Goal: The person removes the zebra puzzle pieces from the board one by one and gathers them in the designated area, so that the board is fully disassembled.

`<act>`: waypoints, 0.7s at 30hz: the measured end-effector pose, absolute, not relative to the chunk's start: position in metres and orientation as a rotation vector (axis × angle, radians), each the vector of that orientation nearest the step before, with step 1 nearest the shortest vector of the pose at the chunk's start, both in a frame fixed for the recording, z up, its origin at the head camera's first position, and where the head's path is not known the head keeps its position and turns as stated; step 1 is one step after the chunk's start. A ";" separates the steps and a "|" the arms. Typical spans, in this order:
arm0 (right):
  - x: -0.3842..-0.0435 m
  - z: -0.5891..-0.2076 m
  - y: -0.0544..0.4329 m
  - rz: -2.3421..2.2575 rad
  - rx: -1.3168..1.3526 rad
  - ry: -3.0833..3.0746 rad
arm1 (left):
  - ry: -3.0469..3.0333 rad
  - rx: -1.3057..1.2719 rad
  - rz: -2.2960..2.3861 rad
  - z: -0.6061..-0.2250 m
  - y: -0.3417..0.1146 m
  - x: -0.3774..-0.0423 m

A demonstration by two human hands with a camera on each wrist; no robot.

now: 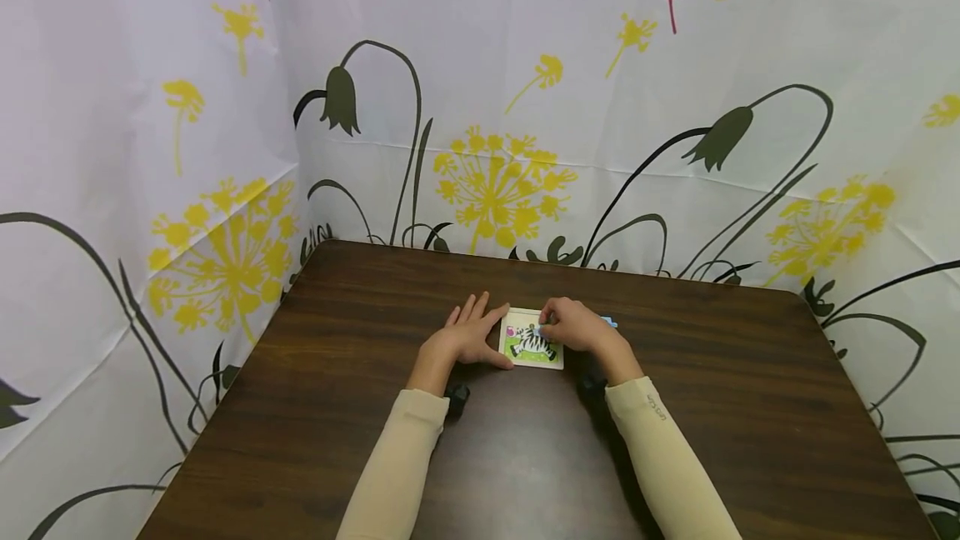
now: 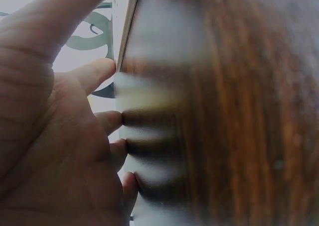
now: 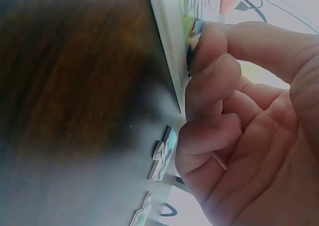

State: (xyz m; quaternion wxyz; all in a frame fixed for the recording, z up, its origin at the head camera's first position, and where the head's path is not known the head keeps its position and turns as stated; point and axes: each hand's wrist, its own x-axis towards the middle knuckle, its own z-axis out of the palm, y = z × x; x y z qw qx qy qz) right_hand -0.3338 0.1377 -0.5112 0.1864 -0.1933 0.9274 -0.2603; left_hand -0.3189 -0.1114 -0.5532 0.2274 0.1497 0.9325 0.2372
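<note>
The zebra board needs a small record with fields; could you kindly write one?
board: zebra on green, lying on the dark table
left hand: fingers spread, thumb and index finger at the board's left corners
right hand: fingers curled over the board's right side; whether they pinch anything is hidden
loose pieces: at least two, on the table beside the right hand
backdrop: white, flower-printed

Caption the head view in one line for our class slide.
Left hand at the edge of a zebra puzzle, right hand over its upper right corner, on a dark wooden table.
</note>
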 end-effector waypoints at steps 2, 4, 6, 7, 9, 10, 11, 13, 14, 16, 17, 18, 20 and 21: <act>-0.335 -0.512 0.139 -0.770 -0.536 2.588 | 2.567 0.406 0.657 -0.553 -0.110 -0.318; -0.336 -0.513 0.141 -0.817 -0.536 2.561 | 2.566 0.396 0.660 -0.552 -0.110 -0.317; -0.337 -0.515 0.142 -0.867 -0.540 2.534 | 2.572 0.390 0.661 -0.551 -0.110 -0.315; -0.337 -0.516 0.142 -0.886 -0.544 2.523 | 2.571 0.389 0.656 -0.551 -0.110 -0.315; -0.337 -0.519 0.144 -0.907 -0.561 2.516 | 2.567 0.393 0.647 -0.549 -0.110 -0.314; -0.338 -0.520 0.145 -0.913 -0.579 2.516 | 2.565 0.393 0.649 -0.548 -0.110 -0.314; -0.338 -0.520 0.145 -0.914 -0.592 2.520 | 2.565 0.394 0.648 -0.547 -0.110 -0.315; -0.340 -0.521 0.146 -0.914 -0.619 2.533 | 2.568 0.389 0.661 -0.546 -0.110 -0.315; -0.341 -0.521 0.147 -0.918 -0.632 2.538 | 2.572 0.386 0.666 -0.546 -0.110 -0.315; -0.342 -0.520 0.148 -0.929 -0.652 2.549 | 2.581 0.380 0.677 -0.545 -0.109 -0.316; -0.342 -0.519 0.148 -0.935 -0.652 2.552 | 2.584 0.378 0.677 -0.545 -0.109 -0.316; -0.342 -0.519 0.149 -0.946 -0.658 2.551 | 2.584 0.380 0.677 -0.544 -0.109 -0.315; -0.341 -0.518 0.151 -0.968 -0.661 2.548 | 2.583 0.387 0.663 -0.544 -0.108 -0.314; -0.340 -0.517 0.152 -0.976 -0.661 2.554 | 2.584 0.392 0.660 -0.544 -0.107 -0.313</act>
